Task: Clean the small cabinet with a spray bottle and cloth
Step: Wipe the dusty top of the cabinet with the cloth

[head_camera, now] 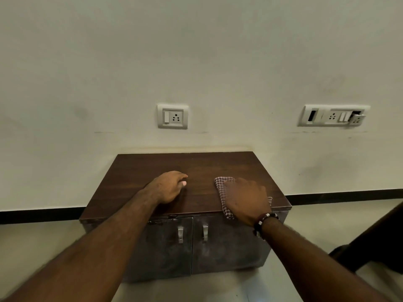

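The small cabinet [152, 164] stands against the wall, with a dark brown wooden top and two grey doors with metal handles. A checked purple-and-white cloth [222, 183] lies on the right part of the top, near the front edge. My right hand [246, 199] presses flat on the cloth and covers most of it. My left hand [169, 187] rests on the middle of the top with its fingers curled under, holding nothing that I can see. No spray bottle is in view.
A wall socket [172, 116] sits above the cabinet and a wider switch panel [333, 115] to the right. A black skirting strip [39, 215] runs along the wall's foot. A dark object [375, 240] stands on the floor at the right.
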